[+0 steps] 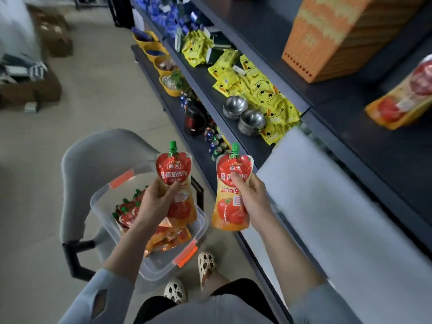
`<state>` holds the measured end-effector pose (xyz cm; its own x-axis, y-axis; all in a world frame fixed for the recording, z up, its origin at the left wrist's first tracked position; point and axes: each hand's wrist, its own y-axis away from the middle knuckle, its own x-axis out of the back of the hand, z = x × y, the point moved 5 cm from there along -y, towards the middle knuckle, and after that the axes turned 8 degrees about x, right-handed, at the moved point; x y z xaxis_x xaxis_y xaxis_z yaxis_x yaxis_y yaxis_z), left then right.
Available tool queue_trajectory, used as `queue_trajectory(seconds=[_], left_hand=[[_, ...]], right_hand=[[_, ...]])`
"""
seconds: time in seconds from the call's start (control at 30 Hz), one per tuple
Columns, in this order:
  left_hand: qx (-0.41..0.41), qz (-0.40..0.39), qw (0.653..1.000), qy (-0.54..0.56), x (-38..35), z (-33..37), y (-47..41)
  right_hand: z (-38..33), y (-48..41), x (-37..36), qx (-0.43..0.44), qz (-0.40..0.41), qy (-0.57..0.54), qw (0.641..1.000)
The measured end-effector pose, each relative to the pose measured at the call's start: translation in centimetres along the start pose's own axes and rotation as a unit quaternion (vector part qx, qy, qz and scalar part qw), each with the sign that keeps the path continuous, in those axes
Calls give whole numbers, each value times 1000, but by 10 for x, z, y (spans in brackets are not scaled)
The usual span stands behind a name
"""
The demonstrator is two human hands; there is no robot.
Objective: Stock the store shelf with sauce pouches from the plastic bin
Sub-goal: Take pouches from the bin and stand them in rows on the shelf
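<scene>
Grey chair (93, 164) under plastic bin (102, 206); steel bowls (243, 113) on shelf (205, 76).

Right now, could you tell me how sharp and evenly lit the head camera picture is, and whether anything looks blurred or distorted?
Head view: the two sauce pouches, in the left hand and right hand, read sharply; the shelf edges curve from wide-angle distortion; the white sheet at right smears with blur; the far cardboard boxes are soft; lighting is flat and dim, with slight glare on the steel bowls.

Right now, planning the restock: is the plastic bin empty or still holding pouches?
Still holding pouches. Several red and orange sauce pouches lie inside the plastic bin, under the left hand.
</scene>
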<state>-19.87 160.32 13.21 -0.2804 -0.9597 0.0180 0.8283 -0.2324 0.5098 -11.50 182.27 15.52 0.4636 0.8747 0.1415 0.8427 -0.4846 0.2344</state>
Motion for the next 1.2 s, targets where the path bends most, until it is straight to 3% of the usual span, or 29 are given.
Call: queue_trajectory(seconds=[0.2, 0.6, 0.97, 1.2], left_hand=[[-78, -110, 991, -19, -83, 59, 17], [-190, -287, 935, -81, -263, 152, 58], [-247, -335, 908, -40, -409, 212, 76], [-255, -323, 909, -69, -458, 216, 55]], right_hand=[[-57, 35, 81, 94, 116, 0, 989], [-138, 72, 257, 162, 319, 32, 933], [-185, 46, 448, 157, 438, 138, 874], [-181, -25, 511, 123, 470, 286, 826]])
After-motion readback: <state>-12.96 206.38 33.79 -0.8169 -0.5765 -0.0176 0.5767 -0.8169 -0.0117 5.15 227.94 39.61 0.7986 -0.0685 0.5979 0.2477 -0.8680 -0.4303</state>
